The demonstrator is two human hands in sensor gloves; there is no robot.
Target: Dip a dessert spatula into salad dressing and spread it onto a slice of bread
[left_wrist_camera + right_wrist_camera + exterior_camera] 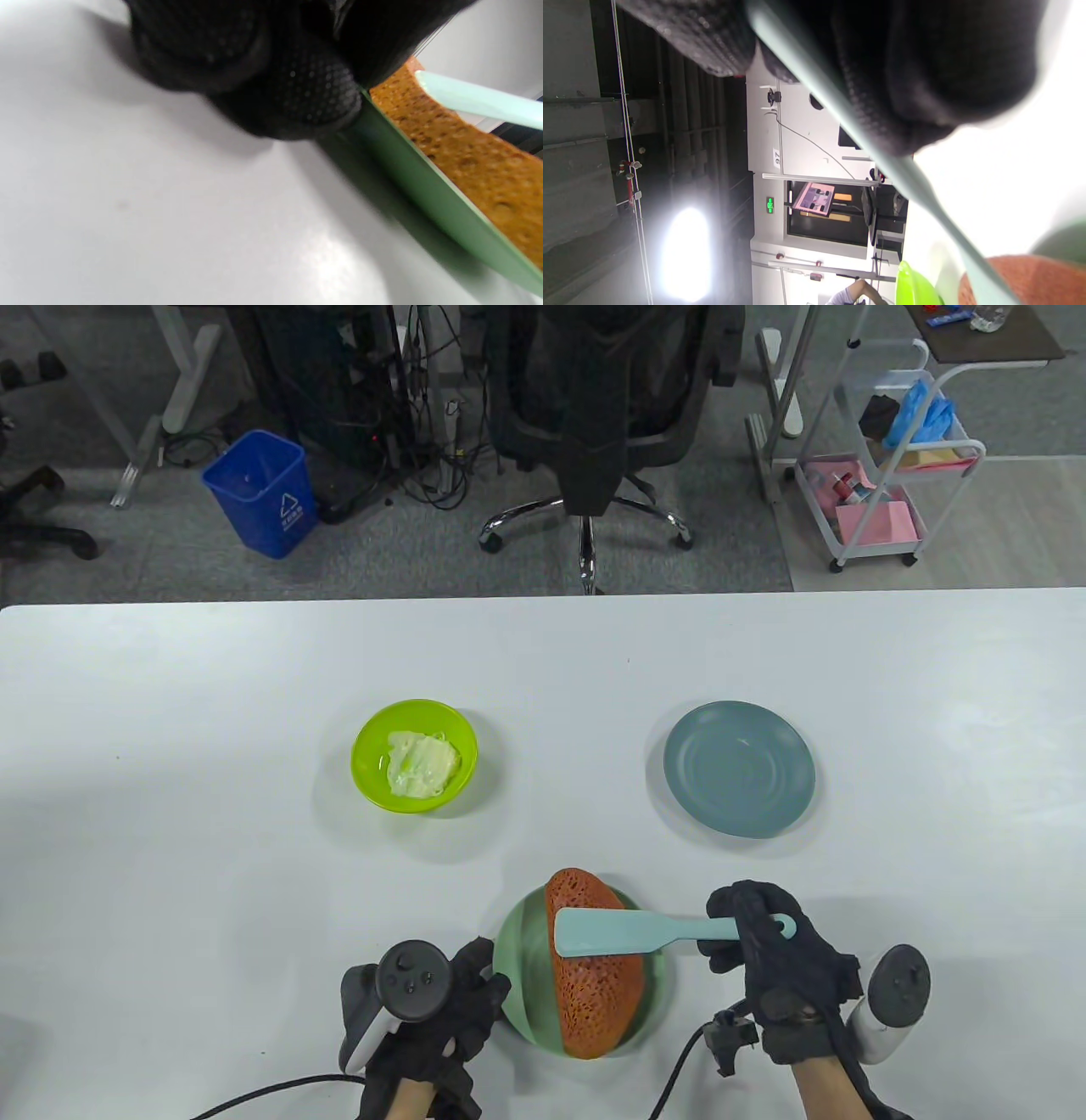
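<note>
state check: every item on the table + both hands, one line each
spatula: gripped by its handle, blade over the bread, looks clean
bread slice: on the green plate, no dressing visible
green plate: steadied at its left rim
lime bowl: upright, holds dressing
salad dressing: pale mound in the bowl
grey-blue plate: bare
left hand: touches the green plate's rim
right hand: grips the spatula

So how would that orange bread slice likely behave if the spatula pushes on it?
The bread slice looks porous, so probably light and compressible. It overhangs the green plate, so pushing could shift or tip it. The left hand touching the rim may steady the plate.
</note>
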